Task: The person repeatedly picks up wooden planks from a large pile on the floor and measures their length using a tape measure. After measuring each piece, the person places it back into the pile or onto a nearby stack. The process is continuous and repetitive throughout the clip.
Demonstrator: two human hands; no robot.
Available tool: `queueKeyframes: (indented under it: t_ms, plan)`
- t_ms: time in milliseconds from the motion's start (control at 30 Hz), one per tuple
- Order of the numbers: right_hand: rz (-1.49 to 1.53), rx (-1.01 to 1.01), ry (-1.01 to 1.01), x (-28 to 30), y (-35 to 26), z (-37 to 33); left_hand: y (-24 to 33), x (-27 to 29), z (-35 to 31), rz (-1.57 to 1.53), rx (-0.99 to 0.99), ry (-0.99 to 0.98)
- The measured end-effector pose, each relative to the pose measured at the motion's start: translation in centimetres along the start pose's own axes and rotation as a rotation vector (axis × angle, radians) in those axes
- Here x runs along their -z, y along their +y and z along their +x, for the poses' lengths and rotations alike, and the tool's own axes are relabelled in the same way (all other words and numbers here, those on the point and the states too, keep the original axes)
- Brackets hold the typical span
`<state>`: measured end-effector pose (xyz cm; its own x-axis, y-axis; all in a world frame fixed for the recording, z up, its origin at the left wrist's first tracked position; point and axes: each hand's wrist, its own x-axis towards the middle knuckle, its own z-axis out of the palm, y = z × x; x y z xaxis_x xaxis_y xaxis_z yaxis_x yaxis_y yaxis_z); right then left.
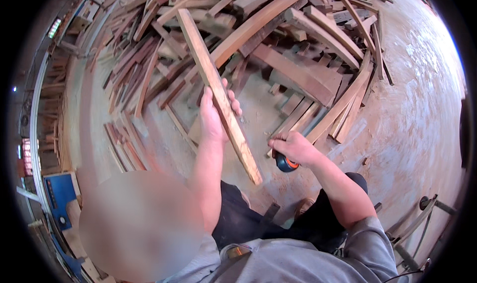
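My left hand (pixel 217 110) is closed around a long squared piece of lumber (pixel 217 85). The lumber slants from the far left down to the middle, its near end just above my lap. To the right of that end, my right hand (pixel 292 146) is closed on what looks like a tape measure (pixel 285 163), dark and rounded with orange trim. No blade shows drawn out of it. The tape measure and the lumber are apart. My fingers cover the top of the tape measure.
A big loose pile of timber (pixel 293 77) spreads across the floor ahead. Shorter strips (pixel 124 146) lie to the left. A blue panel (pixel 60 198) stands at the far left, and a metal frame (pixel 420 218) at the lower right. A blurred patch hides the lower left.
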<state>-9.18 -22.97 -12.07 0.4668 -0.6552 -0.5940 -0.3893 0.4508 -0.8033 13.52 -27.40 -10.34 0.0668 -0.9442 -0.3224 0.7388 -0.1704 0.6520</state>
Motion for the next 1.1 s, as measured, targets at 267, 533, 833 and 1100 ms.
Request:
queueKeyframes:
  t_ms: [267, 533, 833, 1100]
  plan:
    - [0.045, -0.048, -0.021, 0.3, 0.7, 2.8, 2.8, 2.1, -2.3, 0.342, -0.224, 0.259]
    - [0.185, -0.052, -0.153, -2.6, 0.4, 5.7, 7.9, 4.3, -7.7, 0.581, -0.47, 0.624]
    - [0.117, -0.067, -0.316, -8.3, 0.2, 8.7, 14.0, 10.8, -17.2, 0.798, -0.624, 1.004]
    - [-0.039, -0.085, -0.358, -12.1, 1.9, 9.8, 3.9, 23.2, -35.2, 0.903, -0.03, 1.484]
